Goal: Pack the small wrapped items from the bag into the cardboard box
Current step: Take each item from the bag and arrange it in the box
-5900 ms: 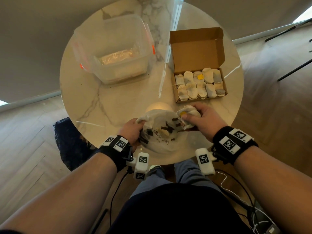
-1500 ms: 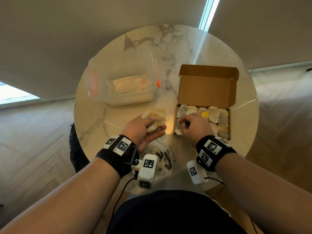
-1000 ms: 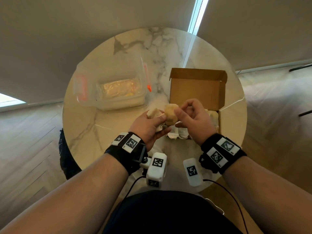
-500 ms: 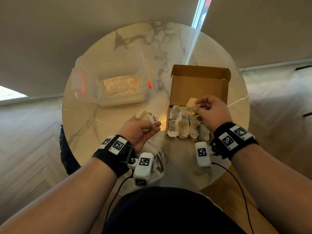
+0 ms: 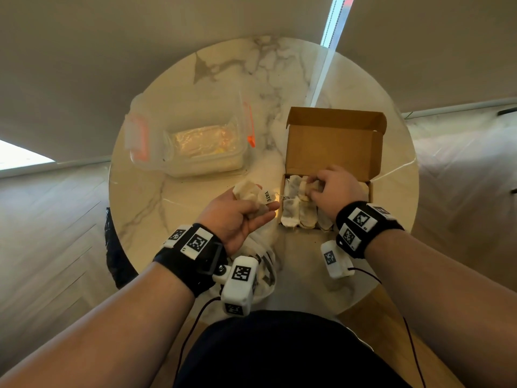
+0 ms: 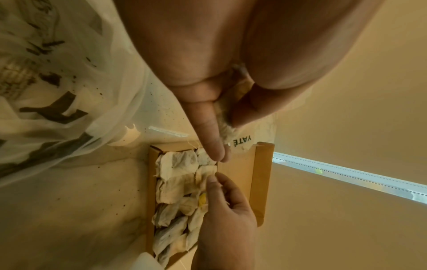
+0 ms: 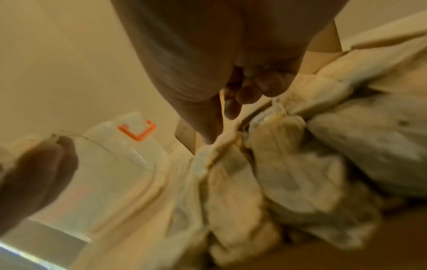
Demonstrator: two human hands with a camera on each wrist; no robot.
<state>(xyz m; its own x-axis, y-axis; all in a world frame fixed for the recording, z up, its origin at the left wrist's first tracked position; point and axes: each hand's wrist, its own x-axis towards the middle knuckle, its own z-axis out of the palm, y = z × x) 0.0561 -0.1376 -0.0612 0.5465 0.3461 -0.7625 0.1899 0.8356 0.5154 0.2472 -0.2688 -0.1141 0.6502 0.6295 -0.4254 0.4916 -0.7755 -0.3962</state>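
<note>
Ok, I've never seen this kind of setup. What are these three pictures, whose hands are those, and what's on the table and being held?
There is no machine here: a person works with two bare hands, wearing a camera on the head and one on each wrist. The wide picture is the head camera looking down; the other two look along each hand at its fingers.

On the round table stands an open cardboard box with rows of small wrapped items inside. Beside it is a clear plastic tub. A thin plastic bag lies near the table's front edge, partly under the left wrist.

The left hand holds a few wrapped items beside the box; one tag reads "YATE". The right hand is in the box, fingers curled on an item among the far row. The right wrist view is blurred.
</note>
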